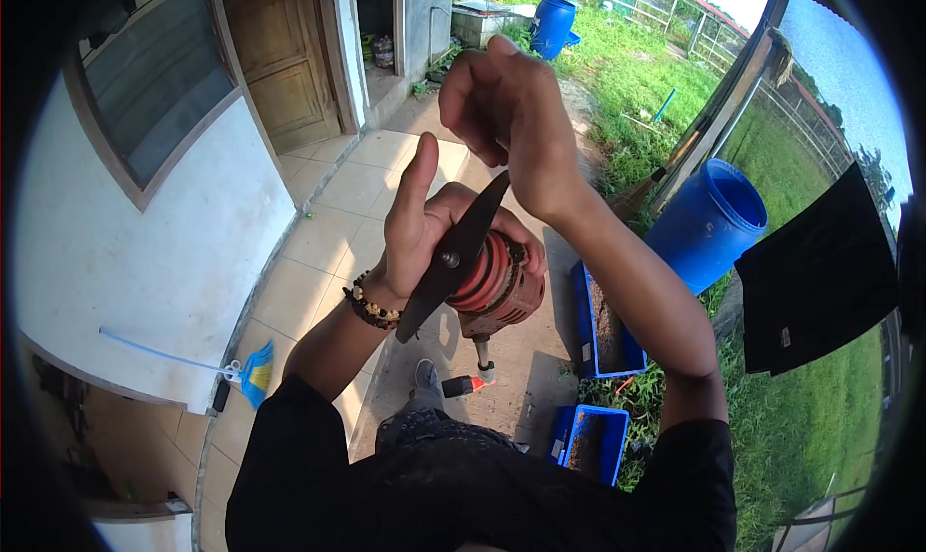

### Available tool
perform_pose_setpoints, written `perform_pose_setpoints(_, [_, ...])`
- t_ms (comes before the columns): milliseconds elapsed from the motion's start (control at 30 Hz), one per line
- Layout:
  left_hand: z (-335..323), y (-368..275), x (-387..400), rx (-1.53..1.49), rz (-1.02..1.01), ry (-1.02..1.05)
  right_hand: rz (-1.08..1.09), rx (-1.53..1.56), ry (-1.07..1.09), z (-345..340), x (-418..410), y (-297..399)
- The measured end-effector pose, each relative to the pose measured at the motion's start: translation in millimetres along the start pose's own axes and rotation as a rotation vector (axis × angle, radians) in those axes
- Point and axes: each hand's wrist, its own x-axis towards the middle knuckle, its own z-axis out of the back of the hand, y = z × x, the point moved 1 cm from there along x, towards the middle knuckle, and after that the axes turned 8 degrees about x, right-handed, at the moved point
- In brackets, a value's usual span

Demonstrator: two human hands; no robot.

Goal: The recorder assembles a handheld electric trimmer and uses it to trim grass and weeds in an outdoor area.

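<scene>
My left hand [427, 237] grips the red motor head of a handheld grass trimmer [499, 292], its thumb pointing up and its fingers wrapped round the far side. A dark two-ended blade [452, 255] is fixed to the head by a central nut and slants across it, facing me. From the head a metal shaft [482, 349] runs down to a red and black end part [466, 386] near the ground. My right hand [514, 111] is raised just beyond the blade's upper tip, fingers loosely curled and nothing visible in them. Whether it touches the tip is unclear.
Blue planter boxes with soil [611, 335] and a blue barrel [705, 219] stand at the right. A black cloth [817, 277] hangs farther right. A blue broom [253, 371] leans at the left wall, beside the tiled walkway [311, 241]. Grass and another barrel [553, 28] lie ahead.
</scene>
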Motion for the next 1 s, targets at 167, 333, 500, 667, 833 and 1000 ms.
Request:
perform_pose_setpoints(167, [72.0, -54.5, 22.0, -0.117, -0.038, 0.037, 0.001, 0.278, -0.050, 61.6, -4.0, -67.3])
perform_pose_setpoints(333, [144.6, -92.4, 69.7, -0.139, -0.036, 0.154, -0.449, 0.181, 0.177, 22.8, -118.0, -205.2])
perform_pose_setpoints(500, [202.3, -102.1, 125.9, -0.192, 0.046, 0.257, -0.723, 0.097, -0.167, 6.2, -86.3, -285.0])
perform_pose_setpoints(667, [314.0, -63.5, 189.4, -0.428, -0.039, 0.152, -0.538, -0.099, -0.396, 49.1, -15.2, -335.2])
perform_pose_setpoints(833, [426.5, 145.0, 138.4, -0.070, 0.339, -0.024, -0.447, -0.068, -0.655, 137.8, 58.6, -371.7])
perform_pose_setpoints(1000, [413.5, 331.4, 119.2, 0.619, 0.599, -0.102, -0.428, 0.351, -0.804, 249.6, 136.4, -386.2])
